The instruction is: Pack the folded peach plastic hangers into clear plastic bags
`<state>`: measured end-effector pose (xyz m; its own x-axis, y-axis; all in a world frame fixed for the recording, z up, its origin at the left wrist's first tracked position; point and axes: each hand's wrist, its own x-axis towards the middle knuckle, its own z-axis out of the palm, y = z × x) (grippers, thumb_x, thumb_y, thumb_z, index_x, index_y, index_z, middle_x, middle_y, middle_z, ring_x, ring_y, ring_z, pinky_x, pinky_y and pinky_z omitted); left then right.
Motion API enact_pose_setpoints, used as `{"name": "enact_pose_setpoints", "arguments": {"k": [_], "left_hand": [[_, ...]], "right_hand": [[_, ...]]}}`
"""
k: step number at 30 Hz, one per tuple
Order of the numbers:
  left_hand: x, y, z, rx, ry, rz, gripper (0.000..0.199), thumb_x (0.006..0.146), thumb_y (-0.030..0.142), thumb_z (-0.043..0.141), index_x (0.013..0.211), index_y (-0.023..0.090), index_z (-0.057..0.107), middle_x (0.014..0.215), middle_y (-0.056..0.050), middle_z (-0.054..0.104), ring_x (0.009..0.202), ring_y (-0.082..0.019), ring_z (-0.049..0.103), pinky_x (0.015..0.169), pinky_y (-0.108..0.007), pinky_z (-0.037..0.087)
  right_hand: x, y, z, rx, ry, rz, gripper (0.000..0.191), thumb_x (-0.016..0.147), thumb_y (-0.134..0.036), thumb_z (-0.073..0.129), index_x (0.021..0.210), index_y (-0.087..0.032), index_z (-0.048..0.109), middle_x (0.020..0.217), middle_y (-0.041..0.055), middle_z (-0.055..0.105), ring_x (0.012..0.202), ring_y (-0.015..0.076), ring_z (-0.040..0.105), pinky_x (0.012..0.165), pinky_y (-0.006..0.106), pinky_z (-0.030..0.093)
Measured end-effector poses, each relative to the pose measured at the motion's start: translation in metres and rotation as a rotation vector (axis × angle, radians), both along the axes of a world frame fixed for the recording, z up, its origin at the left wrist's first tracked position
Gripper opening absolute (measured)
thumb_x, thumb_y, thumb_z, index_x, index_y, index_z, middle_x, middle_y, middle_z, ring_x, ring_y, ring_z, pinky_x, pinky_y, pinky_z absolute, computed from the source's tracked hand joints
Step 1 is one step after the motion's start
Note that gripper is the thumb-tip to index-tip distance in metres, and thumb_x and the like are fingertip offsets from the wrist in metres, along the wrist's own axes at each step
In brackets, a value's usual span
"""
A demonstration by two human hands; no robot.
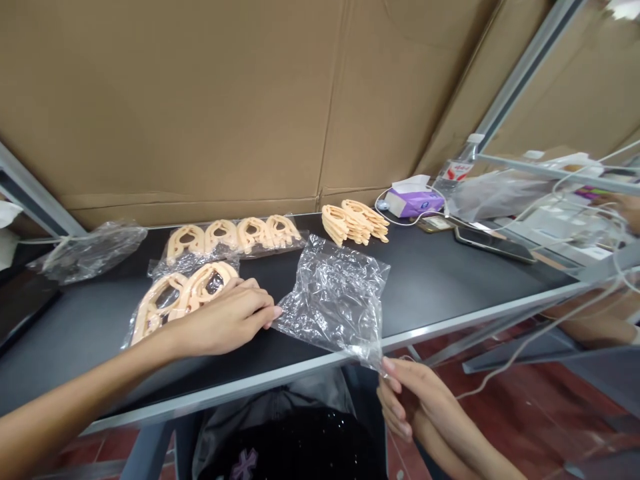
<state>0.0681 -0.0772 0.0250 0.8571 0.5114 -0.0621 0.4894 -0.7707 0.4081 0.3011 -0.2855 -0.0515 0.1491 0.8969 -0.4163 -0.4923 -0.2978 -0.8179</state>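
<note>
A clear plastic bag [340, 293] is stretched between my two hands over the front of the table. Thumb and fingers of my left hand [225, 319] pinch its left corner. Beyond the table's front edge, my right hand [415, 400] grips its lower right corner. The bag looks flat, with nothing visible inside. Under and beside my left wrist lie peach plastic pieces, apparently folding hangers [200, 293], in clear wrapping, partly hidden by the hand. Behind them is a row of wrapped hangers [237, 235]. Loose hangers [354, 223] are stacked behind the bag.
Crumpled clear plastic [95, 253] lies at the left. At the right are a purple tissue pack [416, 201], a water bottle [457, 168], a phone [494, 244] and white cables. Cardboard [210, 100] walls the back; metal posts frame both sides. Another person's arm shows at right.
</note>
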Motion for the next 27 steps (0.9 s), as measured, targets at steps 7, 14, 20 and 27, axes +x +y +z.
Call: {"name": "enact_pose_setpoints", "arguments": {"k": [7,14,20,27], "left_hand": [[0.000,-0.001,0.004,-0.003,-0.013,0.021,0.044,0.102,0.044,0.036,0.080,0.021,0.066,0.089,-0.005,0.064,0.090,-0.023,0.057,0.088,-0.037,0.044],[0.000,0.001,0.009,-0.014,0.013,-0.022,0.043,0.103,0.044,0.035,0.081,0.021,0.065,0.087,-0.004,0.064,0.089,-0.022,0.057,0.084,-0.033,0.043],[-0.007,0.018,0.010,0.113,0.071,-0.059,0.041,0.103,0.046,0.040,0.075,0.022,0.060,0.083,-0.002,0.066,0.090,-0.024,0.056,0.089,-0.038,0.038],[0.002,0.041,0.033,0.170,0.019,0.050,0.023,0.093,0.043,0.056,0.095,0.022,0.065,0.089,-0.004,0.069,0.084,-0.023,0.061,0.075,-0.034,0.044]], "right_hand": [[-0.002,0.003,0.004,0.083,-0.159,-0.015,0.056,0.081,-0.071,0.064,0.074,-0.015,0.063,0.055,0.0008,0.059,0.046,0.0099,0.050,0.044,0.021,0.034],[-0.001,0.005,0.002,0.097,0.028,0.027,0.060,0.084,-0.075,0.055,0.077,-0.016,0.065,0.054,0.0005,0.058,0.043,0.0090,0.048,0.043,0.020,0.035],[0.010,0.001,-0.004,0.134,-0.272,-0.069,0.054,0.082,-0.070,0.063,0.073,-0.017,0.066,0.053,0.0015,0.059,0.045,0.0122,0.052,0.043,0.023,0.038],[0.035,0.015,0.026,0.575,-1.258,-0.232,0.020,0.094,-0.035,0.062,0.081,-0.022,0.071,0.074,0.0036,0.070,0.067,0.0182,0.065,0.063,0.031,0.052]]}}
